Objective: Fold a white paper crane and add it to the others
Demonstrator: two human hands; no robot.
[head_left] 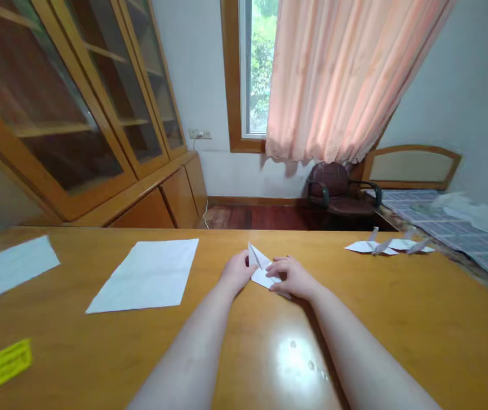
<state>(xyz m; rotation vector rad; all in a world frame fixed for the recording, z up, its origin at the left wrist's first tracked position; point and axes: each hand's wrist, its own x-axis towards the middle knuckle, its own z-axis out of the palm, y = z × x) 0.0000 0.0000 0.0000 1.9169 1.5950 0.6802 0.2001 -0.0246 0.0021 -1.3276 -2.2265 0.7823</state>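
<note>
Head view shows the left hand (237,273) and right hand (294,278) with a folded paper (261,277) between them on the tabletop (418,319), the left pinching its edge, the right touching it, fingers apart.

A yellow strip (0,370) is lying on the tabletop (77,364) at the near left, running out past the left edge of the view and slanting upward to the right. It is bearing rows of dark, print-like marks, but blur is smearing them, so their wording is not coming through. No other readable text is showing.
</note>
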